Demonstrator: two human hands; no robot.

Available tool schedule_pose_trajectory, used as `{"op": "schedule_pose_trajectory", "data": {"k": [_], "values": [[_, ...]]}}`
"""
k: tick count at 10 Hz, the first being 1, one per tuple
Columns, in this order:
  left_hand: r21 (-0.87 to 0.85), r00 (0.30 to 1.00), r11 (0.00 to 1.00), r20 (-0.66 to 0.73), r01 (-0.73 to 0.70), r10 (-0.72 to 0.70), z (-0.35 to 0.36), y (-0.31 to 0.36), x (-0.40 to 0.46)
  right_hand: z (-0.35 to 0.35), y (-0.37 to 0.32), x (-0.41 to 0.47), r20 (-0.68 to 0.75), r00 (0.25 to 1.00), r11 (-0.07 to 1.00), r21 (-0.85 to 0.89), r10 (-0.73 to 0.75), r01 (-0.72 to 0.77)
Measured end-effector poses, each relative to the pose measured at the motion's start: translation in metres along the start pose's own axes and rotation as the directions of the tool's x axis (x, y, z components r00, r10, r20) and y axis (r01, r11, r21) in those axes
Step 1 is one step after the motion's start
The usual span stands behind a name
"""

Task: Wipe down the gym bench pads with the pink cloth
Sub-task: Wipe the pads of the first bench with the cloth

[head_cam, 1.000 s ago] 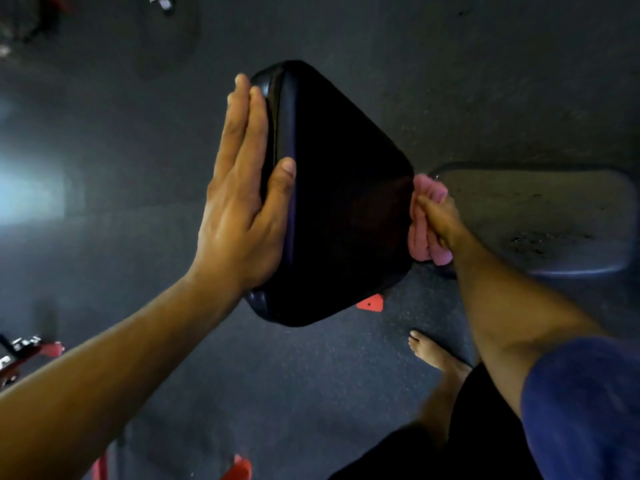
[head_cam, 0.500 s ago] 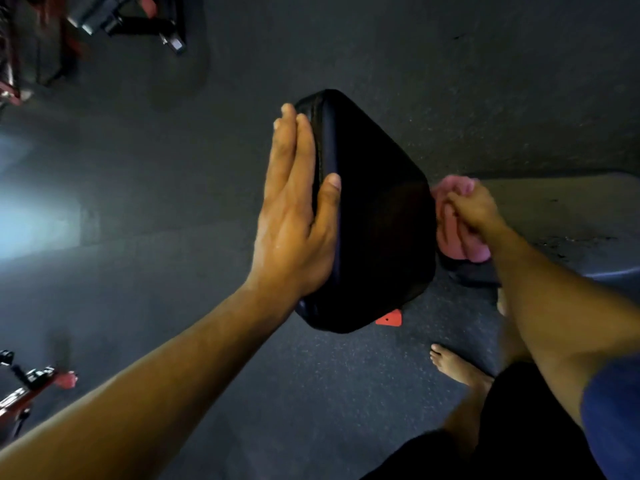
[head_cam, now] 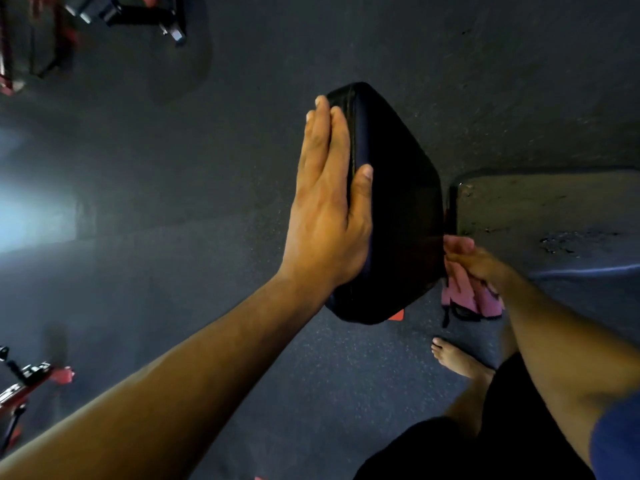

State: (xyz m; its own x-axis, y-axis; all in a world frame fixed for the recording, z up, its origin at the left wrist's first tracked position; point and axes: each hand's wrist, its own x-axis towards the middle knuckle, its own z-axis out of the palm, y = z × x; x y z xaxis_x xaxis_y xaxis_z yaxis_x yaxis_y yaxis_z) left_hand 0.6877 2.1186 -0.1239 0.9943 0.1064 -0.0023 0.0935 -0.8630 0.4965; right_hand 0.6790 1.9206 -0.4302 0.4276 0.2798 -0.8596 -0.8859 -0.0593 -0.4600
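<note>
We brace black bench pad, frame centre, with left hand flat and open on its left edge. Right hand grips pink cloth at pad's lower right edge. We judge wiping mid-way; second pad, right, seemingly pending.

Padded black vinyl bench pad: uniform black, faint blue sheen along its left seam.
Crumpled pink cloth: plain pink, dark trim at its lower edge, just right of the pad.
Rubber gym floor: dark grey with fine pale speckle, all around the pad.
Small flat plastic tab: red-orange, at the pad's lower edge.
Second flat bench pad: dull grey-olive, mottled with dark specks, right of the black pad.
Short sleeve: blue, far below-right of the pad.
Shorts: black.
Metal frame pieces: red and black, far left of the pad.
</note>
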Motion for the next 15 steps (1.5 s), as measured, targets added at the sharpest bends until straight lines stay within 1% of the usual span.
{"op": "schedule_pose_trajectory", "data": {"k": [1,2,3,4,5,6,7,8,9,10,11,12,13,14,15], "values": [[-0.001,0.999,0.999,-0.018,-0.042,0.042,0.004,-0.002,0.000,-0.009,0.004,-0.024,0.035,0.993,0.988,0.101,0.110,-0.113],[-0.027,1.000,1.000,0.013,-0.017,0.017,0.004,-0.003,0.002,0.002,0.016,-0.015,-0.027,0.999,0.999,0.030,0.035,-0.034],[-0.025,0.999,0.999,0.018,-0.034,0.035,0.003,0.000,0.000,0.012,0.023,-0.012,-0.069,0.997,0.999,-0.008,-0.032,0.032],[-0.012,0.999,0.999,0.014,-0.037,0.038,0.001,-0.001,0.002,0.011,0.063,0.013,-0.075,0.997,0.999,0.039,-0.026,0.029],[-0.008,0.999,0.999,0.009,-0.032,0.032,0.001,0.001,0.001,0.015,0.072,-0.005,-0.085,0.996,0.996,0.085,-0.022,0.029],[0.002,1.000,1.000,0.016,-0.024,0.024,0.000,0.004,0.000,0.039,0.045,-0.092,-0.048,0.999,0.994,0.104,-0.016,0.021],[0.037,1.000,0.999,0.023,-0.005,0.004,-0.001,0.008,-0.001,0.040,0.042,-0.133,0.025,0.998,0.998,-0.002,-0.062,0.062],[0.092,1.000,0.996,0.014,-0.011,0.009,-0.002,0.012,-0.005,0.016,0.039,-0.170,0.023,0.978,0.928,-0.314,-0.205,0.202],[0.178,0.996,0.981,-0.021,-0.077,0.082,-0.001,0.011,-0.005,-0.009,0.033,-0.188,0.035,0.964,0.785,-0.573,-0.262,0.234],[0.347,0.959,0.901,-0.014,-0.261,0.284,0.008,0.025,-0.021,-0.055,0.025,-0.224,0.025,0.952,0.621,-0.752,-0.305,0.219],[0.363,0.913,0.848,0.016,-0.386,0.409,0.031,0.044,-0.047,-0.090,0.022,-0.249,-0.040,0.935,0.615,-0.763,-0.352,0.199],[0.256,0.902,0.867,0.054,-0.427,0.428,0.087,0.063,-0.093,-0.141,0.019,-0.263,-0.146,0.898,0.604,-0.782,-0.415,0.153],[0.177,0.920,0.905,0.151,-0.386,0.362,0.135,0.069,-0.107,-0.182,0.018,-0.256,-0.207,0.871,0.601,-0.790,-0.446,0.121],[0.154,0.917,0.952,0.345,-0.265,0.200,0.218,0.052,-0.099,-0.243,0.022,-0.212,-0.214,0.849,0.590,-0.796,-0.484,0.135],[0.180,0.915,0.964,0.387,-0.198,0.116,0.278,0.027,-0.081,-0.263,0.023,-0.174,-0.218,0.834,0.571,-0.809,-0.507,0.136]]}}
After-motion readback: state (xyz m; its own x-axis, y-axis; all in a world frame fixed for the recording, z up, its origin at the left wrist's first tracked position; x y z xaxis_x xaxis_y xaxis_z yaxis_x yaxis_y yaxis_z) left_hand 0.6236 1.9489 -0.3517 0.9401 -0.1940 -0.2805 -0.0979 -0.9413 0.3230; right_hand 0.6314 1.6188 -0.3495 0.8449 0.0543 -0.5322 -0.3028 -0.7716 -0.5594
